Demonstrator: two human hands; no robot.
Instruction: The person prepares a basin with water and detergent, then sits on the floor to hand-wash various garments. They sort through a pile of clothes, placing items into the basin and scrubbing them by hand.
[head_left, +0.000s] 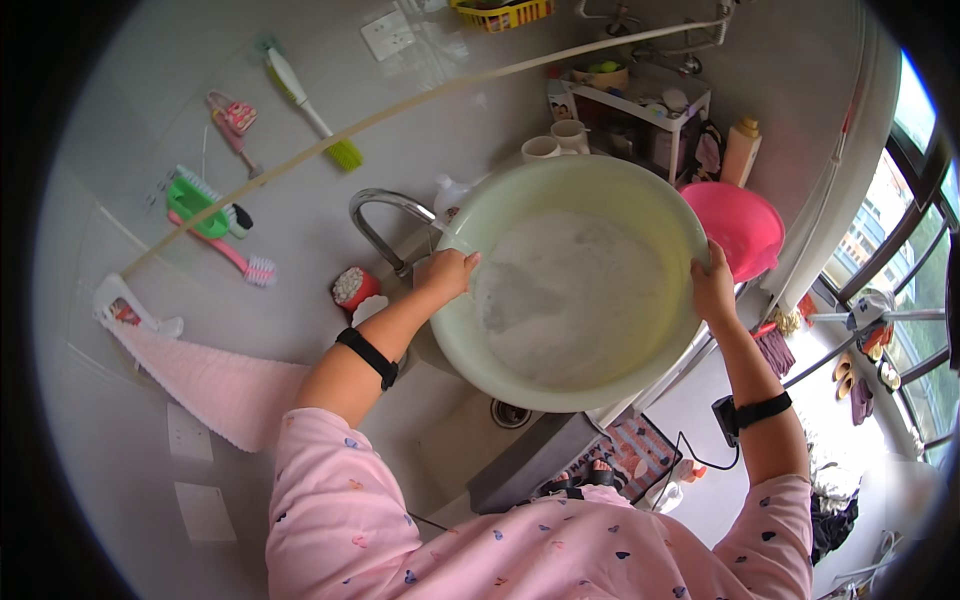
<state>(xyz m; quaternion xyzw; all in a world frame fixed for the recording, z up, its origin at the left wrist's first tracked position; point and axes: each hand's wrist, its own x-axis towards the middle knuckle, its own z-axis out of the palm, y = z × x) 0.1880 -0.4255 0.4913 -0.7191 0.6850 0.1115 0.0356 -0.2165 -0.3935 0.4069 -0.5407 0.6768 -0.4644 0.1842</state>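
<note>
A large pale green plastic basin (577, 176) with foamy, cloudy water (570, 292) in it is before me, over the sink (435, 442). My left hand (448, 274) grips its left rim, close to the chrome faucet (386, 196). From the spout, water runs into the basin near that hand. My right hand (712, 289) holds the opposite rim, thumb at the edge. Below the basin's near side, the sink drain (511, 412) shows. The basin's underside is hidden, so I cannot tell what it rests on.
A pink basin (739, 225) sits beyond my right hand. Two mugs (541, 148) and a white shelf rack (637, 109) stand behind. Along the left wall hang a green-bristled brush (315, 112), other brushes (259, 270) and a pink towel (217, 382). A mat (637, 457) lies on the floor.
</note>
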